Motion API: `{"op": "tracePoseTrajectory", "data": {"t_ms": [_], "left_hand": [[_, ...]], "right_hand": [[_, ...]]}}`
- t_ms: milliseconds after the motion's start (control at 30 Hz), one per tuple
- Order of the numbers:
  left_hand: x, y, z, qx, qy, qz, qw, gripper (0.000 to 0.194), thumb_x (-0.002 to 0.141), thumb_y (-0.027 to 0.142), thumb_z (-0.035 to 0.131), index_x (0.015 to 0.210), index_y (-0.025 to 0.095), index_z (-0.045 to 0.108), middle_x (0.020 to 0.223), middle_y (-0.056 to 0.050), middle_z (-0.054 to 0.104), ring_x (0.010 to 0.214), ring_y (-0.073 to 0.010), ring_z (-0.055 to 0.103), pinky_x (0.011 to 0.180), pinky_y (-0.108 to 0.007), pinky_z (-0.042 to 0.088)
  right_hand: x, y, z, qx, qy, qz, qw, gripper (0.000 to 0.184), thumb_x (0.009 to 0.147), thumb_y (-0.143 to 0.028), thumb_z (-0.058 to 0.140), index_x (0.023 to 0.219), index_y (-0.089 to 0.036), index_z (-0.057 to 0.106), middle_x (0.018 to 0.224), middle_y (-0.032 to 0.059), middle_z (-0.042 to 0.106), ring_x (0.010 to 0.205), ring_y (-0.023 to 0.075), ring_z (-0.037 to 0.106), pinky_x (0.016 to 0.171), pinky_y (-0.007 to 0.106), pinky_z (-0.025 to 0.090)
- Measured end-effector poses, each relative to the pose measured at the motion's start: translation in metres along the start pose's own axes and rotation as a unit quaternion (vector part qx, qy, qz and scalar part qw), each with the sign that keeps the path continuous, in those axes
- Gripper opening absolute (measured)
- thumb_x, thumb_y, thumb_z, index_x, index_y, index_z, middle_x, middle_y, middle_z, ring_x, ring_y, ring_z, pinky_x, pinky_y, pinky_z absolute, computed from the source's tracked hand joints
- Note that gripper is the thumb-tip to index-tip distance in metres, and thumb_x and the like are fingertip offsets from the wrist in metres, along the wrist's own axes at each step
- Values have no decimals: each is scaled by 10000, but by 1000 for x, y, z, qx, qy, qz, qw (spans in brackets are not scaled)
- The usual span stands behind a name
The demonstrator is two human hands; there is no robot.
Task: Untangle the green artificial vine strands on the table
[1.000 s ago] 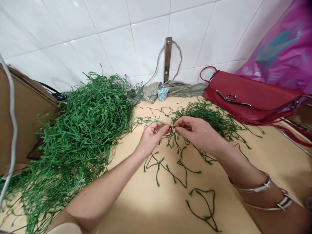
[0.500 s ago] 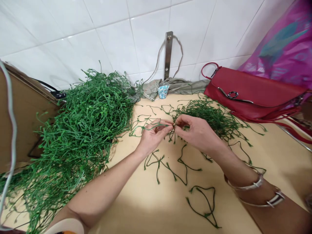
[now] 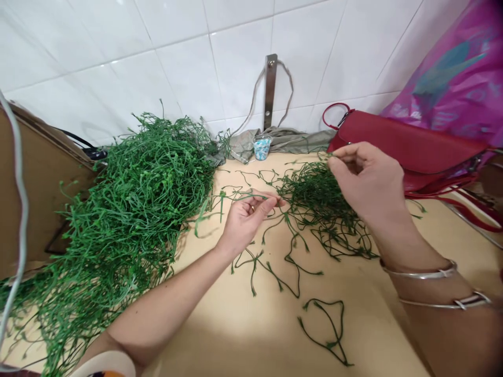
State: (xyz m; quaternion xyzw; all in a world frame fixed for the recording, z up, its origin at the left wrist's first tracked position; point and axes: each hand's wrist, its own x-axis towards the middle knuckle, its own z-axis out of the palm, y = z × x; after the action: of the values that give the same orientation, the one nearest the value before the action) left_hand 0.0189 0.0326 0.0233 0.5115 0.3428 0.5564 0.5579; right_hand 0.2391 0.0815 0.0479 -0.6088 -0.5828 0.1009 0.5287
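My left hand (image 3: 249,212) is closed, thumb against fingers, on a thin green stem-like strand (image 3: 222,201) whose forked, slightly blurred end sticks out to the left. Raised above the right-hand pile is my right hand (image 3: 367,178), its thumb and forefinger pinched together. A small green tip shows at that pinch, apparently the end of another strand. Under and beside it lies a loose pile of darker green strands (image 3: 318,191). To the left, a much bigger heap of brighter green strands (image 3: 145,193) leans toward the wall.
Several single strands (image 3: 296,272) lie on the pale tabletop (image 3: 236,324). A clear cup with blue and white bits (image 3: 261,147) stands by a grey cloth (image 3: 298,140) at the tiled wall. A red handbag (image 3: 424,144) and purple bag (image 3: 459,78) occupy the right; a cardboard box (image 3: 35,193) the left.
My right hand has parted from my left and moved up and to the right, over the darker pile. My left hand stays in nearly the same place, still pinching.
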Motion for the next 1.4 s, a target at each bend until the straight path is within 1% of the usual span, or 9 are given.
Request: {"op": "tracePoseTrajectory", "data": {"t_ms": [133, 233, 300, 367, 667, 733, 967, 1233, 1400], "left_hand": [[9, -15, -6, -21, 57, -29, 998, 298, 770, 442, 825, 861, 172, 740, 867, -24, 742, 862, -165, 711, 915, -328, 540], [12, -17, -8, 8, 66, -19, 998, 282, 737, 404, 851, 834, 167, 734, 839, -17, 727, 810, -145, 687, 849, -300, 533], [12, -17, -9, 24, 71, -3, 997, 264, 728, 383, 855, 812, 166, 729, 849, -20, 723, 801, -135, 667, 821, -286, 524], [13, -16, -10, 33, 82, 15, 996, 246, 718, 358, 861, 779, 166, 719, 881, -27, 719, 825, -133, 653, 816, -277, 515], [14, -23, -13, -31, 53, -72, 995, 271, 694, 364, 871, 821, 165, 739, 1042, -55, 742, 1027, -171, 656, 958, -307, 480], [14, -24, -14, -34, 51, -64, 996, 267, 736, 394, 840, 747, 161, 711, 1061, -64, 743, 1074, -175, 649, 981, -305, 467], [13, -21, -17, 63, 56, 13, 996, 295, 762, 408, 827, 704, 174, 657, 788, 4, 691, 750, -112, 594, 755, -246, 460], [10, -21, -18, 144, 44, 41, 988, 268, 796, 388, 799, 686, 185, 663, 800, -13, 695, 761, -135, 588, 735, -266, 442], [10, -19, -18, 143, 44, 46, 988, 287, 811, 377, 781, 672, 182, 622, 758, -3, 678, 745, -131, 601, 724, -257, 449]], "right_hand": [[-9, -16, 2, -86, 15, -106, 991, 319, 813, -318, 603, 1086, -178, 691, 1180, 155, 716, 1164, 319, 624, 1066, 520, 447], [-24, -28, 7, -5, -178, -39, 983, 241, 836, -382, 615, 970, -211, 720, 1031, 108, 770, 995, 285, 701, 956, 470, 532], [-33, -33, 12, 88, -330, 34, 939, 222, 825, -423, 645, 914, -233, 718, 934, 67, 785, 881, 249, 723, 847, 411, 573], [-41, -36, 19, 141, -398, 78, 903, 203, 793, -420, 682, 872, -234, 705, 877, 46, 782, 823, 225, 719, 769, 363, 576], [-52, -29, 33, 104, -329, 23, 938, 152, 842, -324, 584, 826, -233, 704, 804, 29, 753, 742, 191, 662, 708, 321, 524], [-53, -29, 33, 104, -316, 19, 943, 144, 854, -327, 589, 849, -237, 701, 844, 37, 766, 776, 201, 677, 735, 330, 530], [-51, -36, 30, 155, -376, 64, 911, 246, 879, -439, 593, 787, -231, 687, 785, 28, 722, 719, 187, 652, 660, 307, 529], [-55, -36, 33, 111, -325, 38, 939, 185, 811, -382, 628, 756, -214, 682, 754, 25, 717, 734, 188, 629, 711, 320, 487], [-55, -34, 36, 177, -371, 72, 909, 207, 797, -412, 619, 792, -213, 675, 785, 33, 718, 742, 186, 628, 713, 316, 507]]}}
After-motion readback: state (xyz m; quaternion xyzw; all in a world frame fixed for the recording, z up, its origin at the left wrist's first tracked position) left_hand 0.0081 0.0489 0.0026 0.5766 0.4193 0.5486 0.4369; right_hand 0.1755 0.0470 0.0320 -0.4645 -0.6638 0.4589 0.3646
